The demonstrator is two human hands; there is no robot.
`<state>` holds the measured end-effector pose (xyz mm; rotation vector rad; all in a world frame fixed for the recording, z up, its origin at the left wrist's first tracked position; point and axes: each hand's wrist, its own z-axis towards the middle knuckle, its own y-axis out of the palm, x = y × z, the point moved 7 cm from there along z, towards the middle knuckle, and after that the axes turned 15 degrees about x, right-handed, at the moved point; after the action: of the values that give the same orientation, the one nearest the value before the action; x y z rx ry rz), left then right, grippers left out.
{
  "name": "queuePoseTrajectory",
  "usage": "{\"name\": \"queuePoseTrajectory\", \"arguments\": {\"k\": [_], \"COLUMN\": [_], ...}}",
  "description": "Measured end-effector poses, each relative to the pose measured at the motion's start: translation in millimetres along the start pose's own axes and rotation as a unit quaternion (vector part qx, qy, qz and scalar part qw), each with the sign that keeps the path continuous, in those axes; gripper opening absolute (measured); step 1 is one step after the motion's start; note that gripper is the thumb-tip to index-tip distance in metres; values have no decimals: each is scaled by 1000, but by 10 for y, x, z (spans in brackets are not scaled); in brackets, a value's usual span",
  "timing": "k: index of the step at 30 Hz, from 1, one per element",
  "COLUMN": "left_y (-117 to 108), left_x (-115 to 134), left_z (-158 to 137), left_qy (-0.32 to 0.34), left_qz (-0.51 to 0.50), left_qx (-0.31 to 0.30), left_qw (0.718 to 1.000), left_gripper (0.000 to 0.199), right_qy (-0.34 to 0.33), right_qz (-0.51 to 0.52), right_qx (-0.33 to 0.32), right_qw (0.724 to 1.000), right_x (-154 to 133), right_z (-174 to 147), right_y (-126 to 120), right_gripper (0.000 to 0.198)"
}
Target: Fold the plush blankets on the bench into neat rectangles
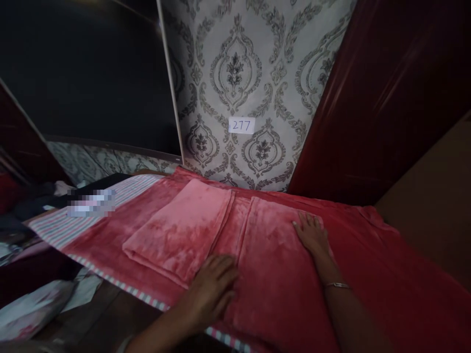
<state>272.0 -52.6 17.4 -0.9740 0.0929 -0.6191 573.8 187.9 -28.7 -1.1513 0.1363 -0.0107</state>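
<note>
A folded pink plush cloth (281, 264) lies in front of me, with two panels turned in toward a narrow gap in the middle. My right hand (312, 233) rests flat on the far corner of the right panel, fingers spread. Low in the middle, my left hand (215, 287) lies on the cloth by the gap, near the inner edge of the left panel (180, 228). Its fingers are slightly bent and grip nothing that I can see. A red cover (390, 279) spreads beneath the cloth, and a striped cloth (99, 211) shows along the left.
Behind stands a patterned wall with a paper label (242, 125) reading 277. A large dark screen (91, 73) hangs at upper left. Dark red panelling (368, 98) rises at right. A blurred-out item (91, 203) lies on the stripes; bags and clothes (37, 304) crowd the lower left.
</note>
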Motion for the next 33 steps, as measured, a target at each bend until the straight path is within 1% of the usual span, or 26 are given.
{"name": "queuePoseTrajectory", "arguments": {"k": [2,3,5,7,9,10,11,12,15,17,18,21,24,28,31,33], "left_y": [-166,-209,-239,-244,-249,-250,-247,-242,-215,-198,-197,-216,-213,-181,-154,-157], "left_x": [-256,-374,-575,-702,-772,-794,-814,-835,-886,-907,-911,-919,-935,-979,-1027,-1029], "left_z": [-163,-250,-411,-525,-577,-582,-578,-569,-549,-551,-553,-548,-538,-561,-579,-594], "left_qy": [-19,-25,-31,-26,-13,-5,4,12,44,70,84,114,139,169,152,141], "left_qz": [77,108,149,161,159,157,156,158,173,183,187,197,202,210,213,201], "left_qx": [67,87,109,127,142,146,146,143,131,119,116,120,135,184,202,216], "left_qw": [995,990,982,979,977,977,977,977,975,973,972,966,960,945,944,945], "left_gripper": [45,48,54,57,59,58,55,52,45,46,47,45,44,44,47,49], "right_qy": [0,7,32,33,-17,-52,-78,-86,-76,-53,-38,13,48,68,86,103], "right_qz": [5,5,1,13,80,129,179,217,252,258,259,256,258,267,269,271], "right_qx": [0,0,14,57,86,81,60,32,-13,-33,-43,-68,-71,-60,-55,-48], "right_qw": [1000,1000,999,998,993,987,979,972,965,964,964,964,962,959,958,956], "right_x": [-17,-28,-82,-279,-683,-944,-1213,-1468,-2112,-2408,-2511,-2674,-2749,-2851,-2864,-2808], "right_z": [-11,-14,-4,28,65,79,89,101,162,209,231,282,310,335,360,377], "right_y": [-50,-84,-203,-394,-575,-632,-658,-654,-572,-474,-422,-302,-266,-268,-243,-210], "right_gripper": [61,60,58,55,55,54,54,52,43,38,36,34,32,31,27,29]}}
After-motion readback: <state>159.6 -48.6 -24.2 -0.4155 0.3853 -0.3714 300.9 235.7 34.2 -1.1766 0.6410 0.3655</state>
